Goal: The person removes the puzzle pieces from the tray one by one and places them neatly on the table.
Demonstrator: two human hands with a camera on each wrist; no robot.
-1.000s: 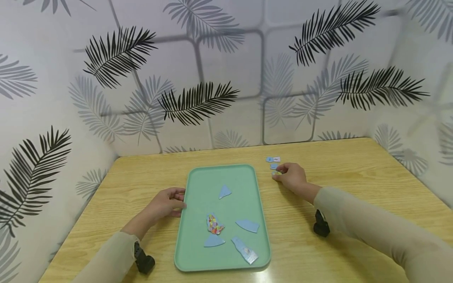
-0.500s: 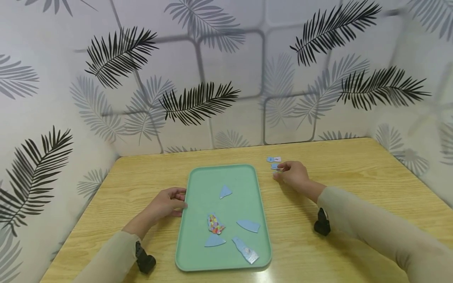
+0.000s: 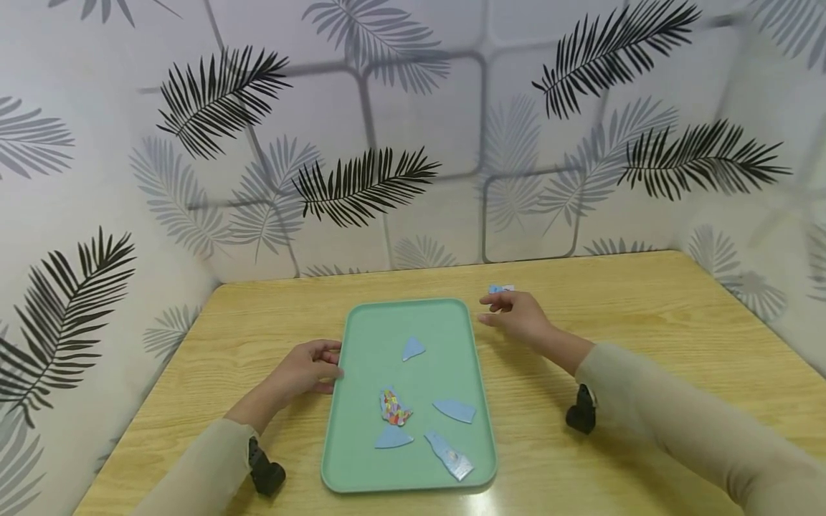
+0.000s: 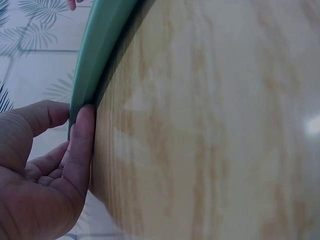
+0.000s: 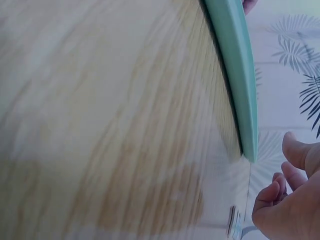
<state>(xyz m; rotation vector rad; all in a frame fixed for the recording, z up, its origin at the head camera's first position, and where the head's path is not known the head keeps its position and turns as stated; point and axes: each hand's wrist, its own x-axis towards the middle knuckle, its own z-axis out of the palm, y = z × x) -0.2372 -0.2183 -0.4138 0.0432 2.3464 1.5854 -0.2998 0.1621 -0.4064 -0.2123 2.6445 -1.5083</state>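
Observation:
My left hand (image 3: 308, 369) pinches the left rim of a green tray (image 3: 361, 330); in the left wrist view the thumb (image 4: 50, 114) and fingers (image 4: 82, 150) lie on either side of the edge. My right hand (image 3: 516, 315) hovers just past the tray's upper right side, fingers loosely bent, holding nothing. On the tray lie a blue triangular piece (image 3: 413, 348), a multicoloured piece (image 3: 393, 407), a blue fan-shaped piece (image 3: 393, 437), a blue curved piece (image 3: 454, 411) and a longer blue piece (image 3: 448, 456). Behind the right hand, small blue and white pieces (image 3: 500, 289) show partly.
The tray rests on a wooden table (image 3: 258, 322) that backs onto a wall (image 3: 419, 115) with a leaf pattern. Table surface extends on both sides of the tray. Small stacked-looking pieces (image 5: 233, 221) stand at the right wrist view's lower edge.
My right hand has let go of a small piece by the others and shifted left towards the tray, now covering part of the small pieces. The left hand keeps its place on the rim.

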